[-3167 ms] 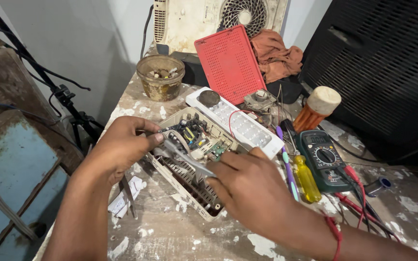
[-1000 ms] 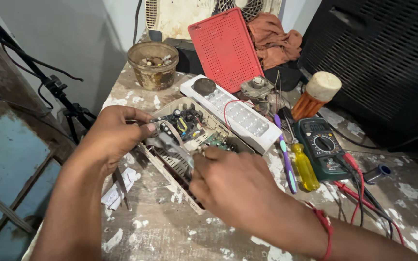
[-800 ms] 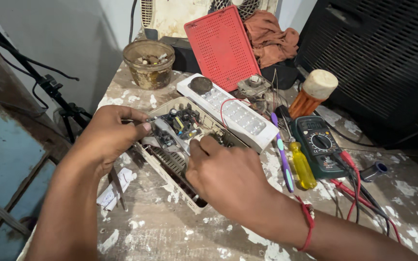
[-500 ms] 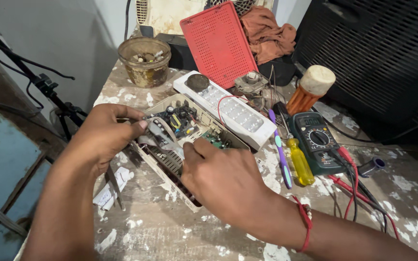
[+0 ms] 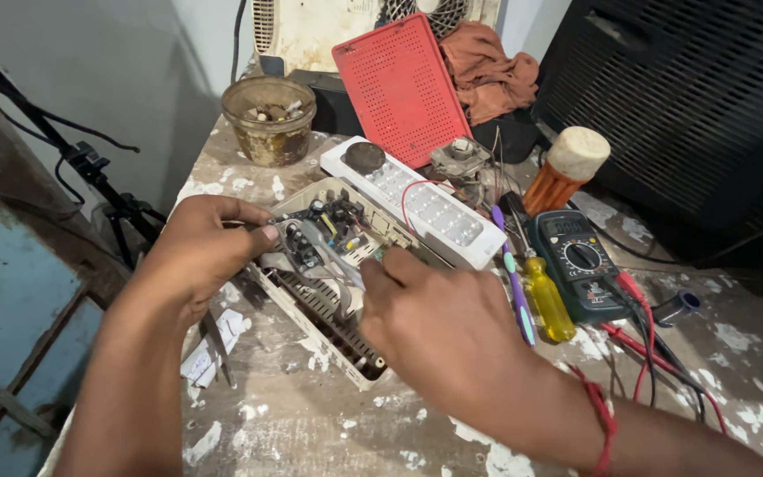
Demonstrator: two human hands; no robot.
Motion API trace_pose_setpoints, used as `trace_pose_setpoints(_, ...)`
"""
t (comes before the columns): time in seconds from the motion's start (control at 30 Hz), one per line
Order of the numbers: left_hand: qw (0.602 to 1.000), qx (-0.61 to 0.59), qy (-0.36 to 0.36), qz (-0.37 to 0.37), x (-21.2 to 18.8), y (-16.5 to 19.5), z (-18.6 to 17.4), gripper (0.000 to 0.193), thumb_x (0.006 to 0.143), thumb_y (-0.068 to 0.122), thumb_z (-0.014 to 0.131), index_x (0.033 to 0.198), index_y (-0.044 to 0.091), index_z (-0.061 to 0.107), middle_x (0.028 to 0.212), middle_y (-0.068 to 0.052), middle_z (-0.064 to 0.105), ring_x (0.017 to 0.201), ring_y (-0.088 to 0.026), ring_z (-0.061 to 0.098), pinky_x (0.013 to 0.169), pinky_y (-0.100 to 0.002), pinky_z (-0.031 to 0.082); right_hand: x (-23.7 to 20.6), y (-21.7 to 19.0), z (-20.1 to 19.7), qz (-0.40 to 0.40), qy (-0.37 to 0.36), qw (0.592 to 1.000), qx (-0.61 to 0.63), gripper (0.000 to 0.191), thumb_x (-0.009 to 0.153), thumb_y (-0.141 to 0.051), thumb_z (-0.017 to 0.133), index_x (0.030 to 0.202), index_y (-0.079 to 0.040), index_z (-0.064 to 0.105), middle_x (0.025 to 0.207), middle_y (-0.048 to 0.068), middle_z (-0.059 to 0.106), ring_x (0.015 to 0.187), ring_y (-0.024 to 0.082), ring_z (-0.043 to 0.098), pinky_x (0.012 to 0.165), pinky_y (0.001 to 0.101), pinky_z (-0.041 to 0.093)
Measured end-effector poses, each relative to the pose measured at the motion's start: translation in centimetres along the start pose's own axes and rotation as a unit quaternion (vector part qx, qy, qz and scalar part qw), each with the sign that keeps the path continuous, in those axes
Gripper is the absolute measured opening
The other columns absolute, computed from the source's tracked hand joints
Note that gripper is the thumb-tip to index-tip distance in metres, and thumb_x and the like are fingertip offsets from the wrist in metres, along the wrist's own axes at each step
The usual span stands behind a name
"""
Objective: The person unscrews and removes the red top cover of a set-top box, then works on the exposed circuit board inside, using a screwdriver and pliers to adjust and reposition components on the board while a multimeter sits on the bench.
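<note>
Head view: an opened white plastic casing [image 5: 328, 331] is seen lying near the middle of a paint-stained bench [image 5: 311, 433], with a small circuit board [image 5: 324, 231] exposed in its far part. The circuit board is pinched at its left edge by the left hand [image 5: 200, 256], thumb and forefinger pressed together on it. The right hand [image 5: 439, 327] is laid over the right side of the casing, its fingers curled down onto the parts inside; whether anything is gripped by them cannot be told, since the fingertips are hidden. Just beyond the casing a white lamp panel [image 5: 426, 205] with rows of small lights is set at a slant, joined by a thin red wire. To the right of it a yellow-handled screwdriver [image 5: 547, 305] and a purple-handled one [image 5: 514, 291] are laid side by side, with a dark multimeter [image 5: 576, 261] and its red and black leads just beside them. At the far left a stained bowl [image 5: 268, 119] holding small parts is placed. A red perforated cover [image 5: 399, 84] is propped upright at the far edge, with an orange cloth [image 5: 487, 75] to its right.
</note>
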State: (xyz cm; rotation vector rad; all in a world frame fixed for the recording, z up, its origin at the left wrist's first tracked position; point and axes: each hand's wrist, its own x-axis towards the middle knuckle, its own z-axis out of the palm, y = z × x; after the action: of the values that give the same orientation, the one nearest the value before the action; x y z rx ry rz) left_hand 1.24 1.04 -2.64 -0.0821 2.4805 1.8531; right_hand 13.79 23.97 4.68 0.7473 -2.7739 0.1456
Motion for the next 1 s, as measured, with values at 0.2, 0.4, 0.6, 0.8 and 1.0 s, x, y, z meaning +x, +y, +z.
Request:
trace_pose_setpoints(0.2, 1.0, 0.004, -0.005, -0.005, -0.2, 0.0, -0.2, 0.025, 0.082, 0.005, 0.077, 0.105, -0.005, 0.076, 0.091, -0.014, 0.076, 0.078, -0.019, 0.065, 0.071, -0.032, 0.05, 1.9, 1.7, -0.4, -0.046, -0.015, 0.997, 0.057, 0.022, 0.087, -0.021, 0.064, 0.1, -0.005, 0.069, 0.085, 0.012, 0.067, 0.071, 0.038, 0.069, 0.059, 0.0516, 0.053)
trace_pose_setpoints(0.4, 0.998, -0.044, -0.004, -0.054, -1.4, 1.2, 0.1, 0.028, 0.083, 0.003, 0.074, 0.11, -0.006, 0.073, 0.092, -0.015, 0.074, 0.079, -0.02, 0.066, 0.07, -0.035, 0.052, 4.2, 5.2, -0.3, -0.098, -0.055, 0.993, 0.039, 0.033, 0.089, -0.015, 0.062, 0.12, -0.008, 0.069, 0.094, 0.014, 0.067, 0.078, 0.037, 0.07, 0.068, 0.0501, 0.054)
trace_pose_setpoints(0.6, 0.998, 0.031, 0.007, -0.06, -1.6, 1.7, 0.2, 0.029, 0.084, 0.004, 0.077, 0.112, -0.004, 0.073, 0.092, -0.015, 0.075, 0.079, -0.019, 0.067, 0.069, -0.031, 0.051, 7.0, 6.9, -0.3, -0.136, -0.035, 0.989, -0.05, 0.042, 0.08, -0.007, 0.062, 0.119, -0.019, 0.076, 0.12, 0.015, 0.062, 0.097, 0.034, 0.065, 0.082, 0.0518, 0.043)
trace_pose_setpoints(0.8, 0.999, -0.002, -0.009, -0.051, -1.0, 0.7, 0.1, 0.027, 0.084, 0.005, 0.076, 0.109, -0.007, 0.073, 0.088, -0.016, 0.073, 0.073, -0.02, 0.064, 0.063, -0.034, 0.049, 10.4, 8.0, -0.2, -0.187, -0.029, 0.981, -0.037, 0.041, 0.081, -0.007, 0.063, 0.115, -0.023, 0.078, 0.101, 0.011, 0.064, 0.101, 0.032, 0.056, 0.088, 0.0518, 0.033)
trace_pose_setpoints(1.0, 1.0, 0.01, 0.0, -0.022, -0.7, 0.2, 0.0, 0.025, 0.082, 0.002, 0.076, 0.106, -0.005, 0.074, 0.089, -0.012, 0.075, 0.077, -0.016, 0.065, 0.068, -0.029, 0.051, 11.3, 9.0, -0.2, -0.213, -0.001, 0.974, -0.078, 0.047, 0.076, -0.004, 0.064, 0.116, -0.025, 0.078, 0.096, 0.009, 0.063, 0.101, 0.031, 0.057, 0.088, 0.0528, 0.033)
